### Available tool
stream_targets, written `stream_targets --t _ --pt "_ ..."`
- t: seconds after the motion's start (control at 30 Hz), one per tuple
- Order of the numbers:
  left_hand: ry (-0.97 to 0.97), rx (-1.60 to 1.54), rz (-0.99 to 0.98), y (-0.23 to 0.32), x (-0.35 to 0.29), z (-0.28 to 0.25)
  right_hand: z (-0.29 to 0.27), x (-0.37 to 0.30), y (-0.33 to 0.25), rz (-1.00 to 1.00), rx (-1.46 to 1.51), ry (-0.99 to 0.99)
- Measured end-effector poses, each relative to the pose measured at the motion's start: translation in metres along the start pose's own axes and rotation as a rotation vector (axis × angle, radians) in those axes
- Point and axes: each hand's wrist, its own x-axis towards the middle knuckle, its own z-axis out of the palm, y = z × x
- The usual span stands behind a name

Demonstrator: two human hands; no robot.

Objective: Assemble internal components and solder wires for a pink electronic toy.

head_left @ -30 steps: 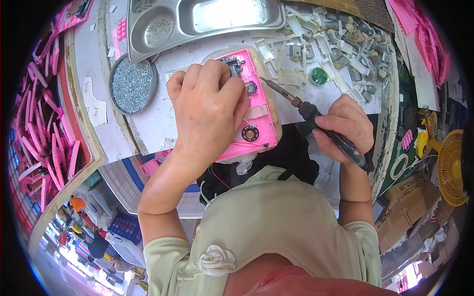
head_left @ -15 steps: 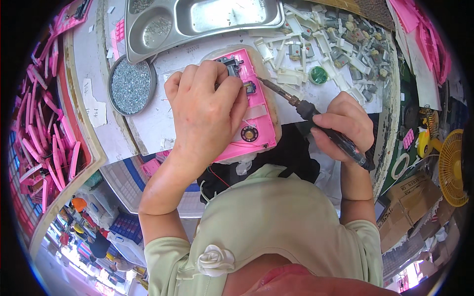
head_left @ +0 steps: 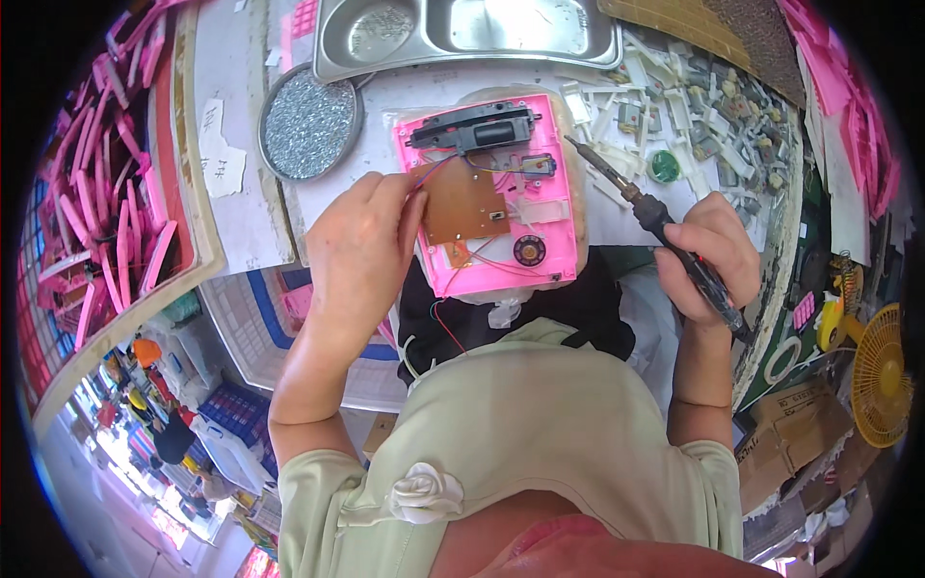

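Note:
A pink plastic housing (head_left: 482,279) lies in front of me, holding a brown circuit board (head_left: 461,207), a black mechanism (head_left: 472,127), a small motor (head_left: 536,166) and a small round speaker (head_left: 529,250). At the board's left edge, my left hand (head_left: 361,250) is closed, its thumb and forefinger pinching where thin red and blue wires (head_left: 436,171) run to the fingertips. My right hand (head_left: 718,255) grips the black handle of a soldering iron (head_left: 686,249). Its bare metal tip points up and left, beside the housing's right edge and apart from it.
A round dish of small metal screws (head_left: 310,125) stands left of the housing, below a steel compartment tray (head_left: 467,67). White and grey parts (head_left: 694,125) are heaped at right, with a green round piece (head_left: 664,167). Pink parts (head_left: 106,212) fill a far-left bin; a yellow fan (head_left: 879,376) is at right.
My left hand has drawn back left and down from over the housing, uncovering the board and black mechanism. The soldering iron stays in my right hand, its tip slightly farther from the housing.

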Motion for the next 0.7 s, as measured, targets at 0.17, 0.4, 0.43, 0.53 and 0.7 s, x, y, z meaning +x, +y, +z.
stream_targets --t 0.17,0.4,0.43,0.53,0.7 --pt "0.299 -0.196 0.141 0.004 0.01 0.001 0.007 0.013 -0.011 0.073 0.095 0.053" --pt "0.276 -1.104 -0.176 0.024 0.026 0.039 0.061 0.05 -0.02 0.267 0.176 -0.01" --pt "0.257 -1.189 -0.203 0.025 0.025 0.039 0.07 0.054 -0.019 0.285 0.211 0.0" --pt "0.228 -1.334 -0.258 0.025 0.027 0.035 0.087 0.064 -0.011 0.252 0.244 -0.02" --pt "0.143 -1.253 -0.323 0.017 0.028 0.034 0.104 0.078 -0.009 0.225 0.277 -0.031"
